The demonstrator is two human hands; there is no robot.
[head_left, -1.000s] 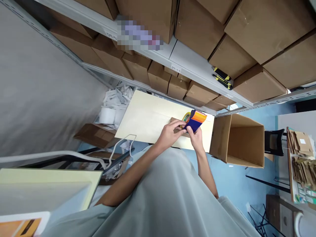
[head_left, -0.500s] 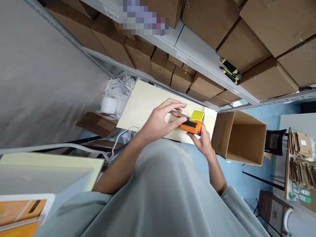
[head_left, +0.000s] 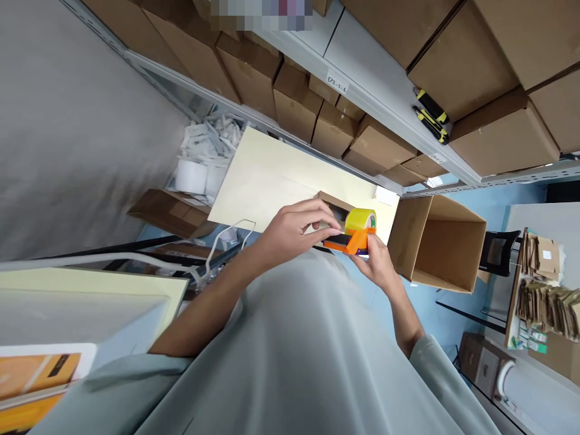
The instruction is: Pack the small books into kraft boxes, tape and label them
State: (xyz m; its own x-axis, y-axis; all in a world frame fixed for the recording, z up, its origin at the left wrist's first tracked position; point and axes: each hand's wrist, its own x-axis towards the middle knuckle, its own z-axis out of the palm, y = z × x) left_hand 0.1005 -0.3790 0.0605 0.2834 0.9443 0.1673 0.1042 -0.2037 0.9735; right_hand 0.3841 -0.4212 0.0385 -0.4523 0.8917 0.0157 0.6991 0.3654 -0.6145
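An orange tape dispenser with a roll of yellow tape sits in my right hand, whose fingers wrap its right end. My left hand is at the dispenser's left end, with thumb and fingertips brought close in a pinch. Whether a strip of tape lies between those fingertips is too small to tell. Behind the dispenser, a small brown cardboard box rests on the cream tabletop, partly hidden by my left hand and the tape roll.
Shelves ahead hold cardboard boxes and yellow-black box cutters. A large open carton stands right of the table. White rolls and crumpled packaging lie left, near a brown carton. A white cable hangs by the table's near left edge.
The dispenser has turned and moved slightly left and down, so the tape roll's side shows. My left fingertips have drawn closer together. More of the small box shows behind them.
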